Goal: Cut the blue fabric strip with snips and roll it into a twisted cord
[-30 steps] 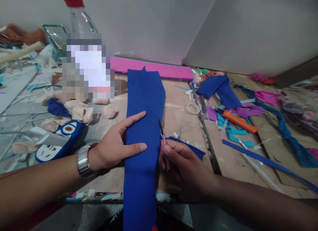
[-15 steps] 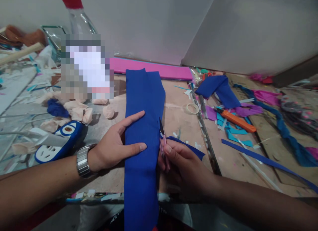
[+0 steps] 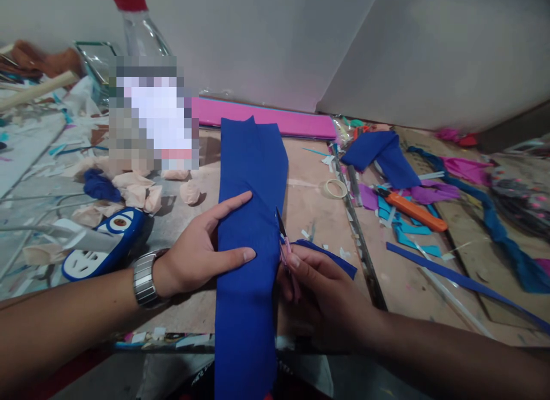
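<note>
A long blue strip of cloth-like or crepe-paper material (image 3: pixel 249 159) runs from the table's back toward my body and hangs over the front edge. My left hand (image 3: pixel 204 239) rests on its left side, thumb and index finger stretched apart across the surface; the other fingers are mostly hidden. At the right edge, my right hand (image 3: pixel 313 268) grips a small pair of pink-handled scissors (image 3: pixel 284 239). Their dark blade tips point away from me and lie at the strip's edge. Beside the right hand lies a narrow blue offcut (image 3: pixel 330 255).
Left are a blue-and-white power strip (image 3: pixel 116 234), several cream crumpled pieces (image 3: pixel 190 192) and a red-capped bottle (image 3: pixel 144 33). A pink pack (image 3: pixel 266 116) lies behind. To the right are a tape roll (image 3: pixel 335 188), an orange cutter (image 3: pixel 412 210) and folded blue material (image 3: pixel 384 156).
The scissors' blades look closer together than before. The view has shifted slightly, and both hands keep nearly the same places on the blue strip.
</note>
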